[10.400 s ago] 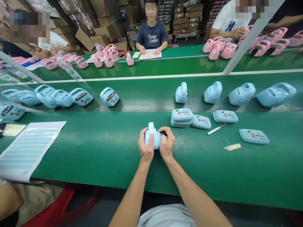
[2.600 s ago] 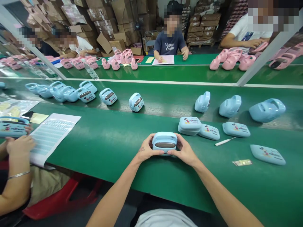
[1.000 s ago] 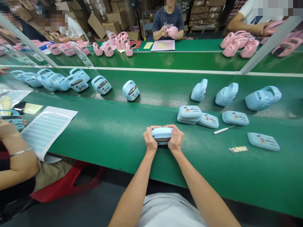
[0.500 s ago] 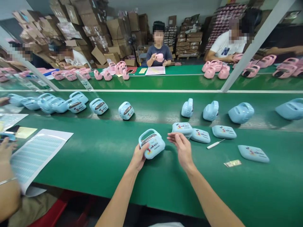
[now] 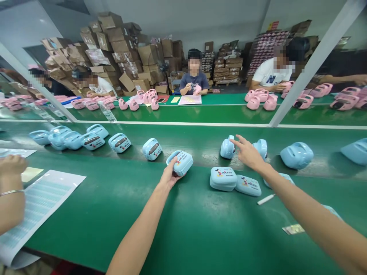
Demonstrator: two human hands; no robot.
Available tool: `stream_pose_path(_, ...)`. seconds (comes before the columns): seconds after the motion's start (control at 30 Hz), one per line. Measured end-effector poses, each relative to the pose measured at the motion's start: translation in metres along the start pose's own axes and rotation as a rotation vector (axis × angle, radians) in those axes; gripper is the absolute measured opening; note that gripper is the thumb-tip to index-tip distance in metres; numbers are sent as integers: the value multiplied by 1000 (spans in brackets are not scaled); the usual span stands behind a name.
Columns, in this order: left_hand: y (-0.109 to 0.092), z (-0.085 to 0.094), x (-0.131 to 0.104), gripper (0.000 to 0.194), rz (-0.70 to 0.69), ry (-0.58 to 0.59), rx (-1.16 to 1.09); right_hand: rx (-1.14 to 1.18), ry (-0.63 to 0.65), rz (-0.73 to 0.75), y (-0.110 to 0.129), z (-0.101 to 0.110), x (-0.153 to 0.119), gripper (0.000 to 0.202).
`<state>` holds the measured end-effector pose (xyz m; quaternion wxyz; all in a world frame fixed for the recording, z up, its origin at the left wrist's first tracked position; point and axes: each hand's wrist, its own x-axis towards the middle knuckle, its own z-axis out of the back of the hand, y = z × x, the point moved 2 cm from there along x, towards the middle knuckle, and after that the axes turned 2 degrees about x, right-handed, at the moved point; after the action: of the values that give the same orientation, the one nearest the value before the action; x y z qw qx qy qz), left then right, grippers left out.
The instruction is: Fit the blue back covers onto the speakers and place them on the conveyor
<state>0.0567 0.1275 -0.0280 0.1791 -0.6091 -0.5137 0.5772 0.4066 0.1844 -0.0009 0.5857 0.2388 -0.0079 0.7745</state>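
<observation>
My left hand (image 5: 169,176) grips a light blue case with a handle and a Mickey print (image 5: 183,162), held just above the green bench. Farther right, my right hand (image 5: 248,152) reaches out with fingers apart, its fingertips beside a blue case standing on its side (image 5: 228,148). Behind that hand another blue case (image 5: 261,148) is partly covered. Nearer to me lie stacked Mickey-printed shells (image 5: 223,178) and a single printed shell (image 5: 248,185). A white-handled tool (image 5: 265,199) rests below my right forearm.
Several blue cases (image 5: 93,141) line the left; larger ones (image 5: 297,155) stand right. A printed sheet (image 5: 48,202) lies by a co-worker's arm (image 5: 11,191). A small packet (image 5: 294,229) is near my right forearm. People handle pink cases (image 5: 254,102) across the bench.
My right hand has moved forward and right from the printed shells to the standing blue case. My left hand has moved slightly forward, its case tilted flatter. The head view has shifted upward.
</observation>
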Motion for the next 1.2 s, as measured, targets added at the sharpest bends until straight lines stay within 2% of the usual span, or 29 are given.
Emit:
stream_pose_path(0.1,-6,-5,18,39,-45,-34,83,-198,153,76,-9,-12,22,73)
stream_pose_path(0.23,-10,-10,38,48,-206,-127,224,-238,151,101,-4,-12,36,50)
stream_pose_path(0.37,-14,-12,50,61,-463,-247,391,-271,117,71,10,2,45,32)
stream_pose_path(0.47,-23,-6,52,64,-582,-252,463,-273,80,18,21,23,50,26)
stream_pose_path(0.57,-36,2,43,66,-661,-248,456,-258,35,-38,38,54,51,30)
stream_pose_path(0.67,-40,-1,17,72,-775,-254,374,-163,-22,-34,67,90,43,30)
stream_pose_path(0.73,-32,-12,-11,74,-829,-179,299,-61,-43,-4,94,110,34,27)
stream_pose_path(0.77,-24,-20,-26,79,-833,-78,257,-1,-38,-1,109,117,29,26)
stream_pose_path(0.83,1,-39,-57,93,-656,386,-25,140,15,-12,134,123,19,23)
stream_pose_path(0.87,14,-45,-71,98,-536,537,-134,222,66,2,144,123,14,22)
stream_pose_path(0.9,28,-48,-83,94,-435,604,-214,314,126,27,150,122,8,22)
stream_pose_path(0.97,51,-44,-99,76,-263,652,-330,522,238,81,151,114,-3,26)
stream_pose_path(1.03,69,-30,-105,64,-160,662,-453,651,256,84,136,103,-13,32)
stream_pose_path(1.1,81,-11,-107,61,-100,699,-557,571,208,57,112,87,-22,40)
stream_pose_path(1.2,91,14,-107,54,-55,758,-655,329,319,132,85,55,-35,73)
